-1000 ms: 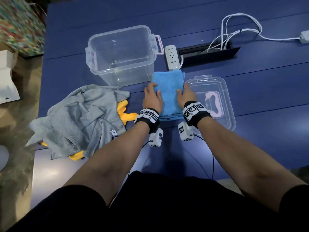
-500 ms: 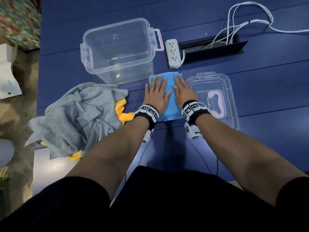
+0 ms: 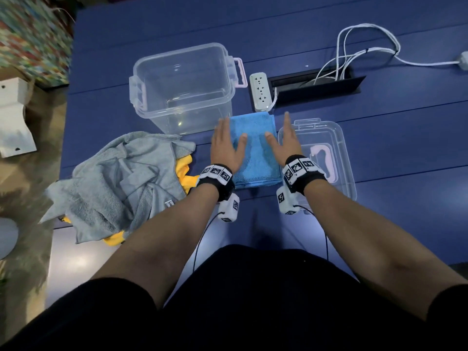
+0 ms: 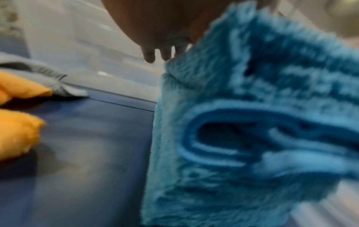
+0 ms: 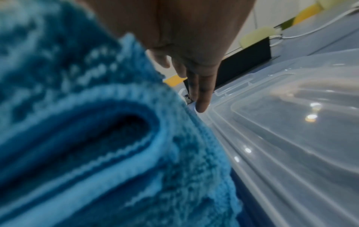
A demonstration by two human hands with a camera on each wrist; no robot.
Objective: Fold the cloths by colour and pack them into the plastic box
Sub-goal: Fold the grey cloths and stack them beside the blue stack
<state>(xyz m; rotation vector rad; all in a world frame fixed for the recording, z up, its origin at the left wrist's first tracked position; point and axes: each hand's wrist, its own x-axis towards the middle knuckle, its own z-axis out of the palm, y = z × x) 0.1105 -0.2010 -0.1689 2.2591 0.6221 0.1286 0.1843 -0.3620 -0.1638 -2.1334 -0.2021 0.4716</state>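
Flanking the folded blue cloth (image 3: 253, 148) — left hand (image 3: 226, 145) and right hand (image 3: 285, 145) are lying flat, fingers straight, having slid outward from its middle half a second ago. Fold is looking finished; plastic box (image 3: 182, 69) is standing just behind — 0 cloths inside, grey cloth (image 3: 114, 183) unfolded.

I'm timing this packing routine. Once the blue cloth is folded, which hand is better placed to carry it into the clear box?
Probably the left hand. It lies on the blue cloth's left side, nearest the open plastic box. The right hand sits at the cloth's far edge, beside the lid.
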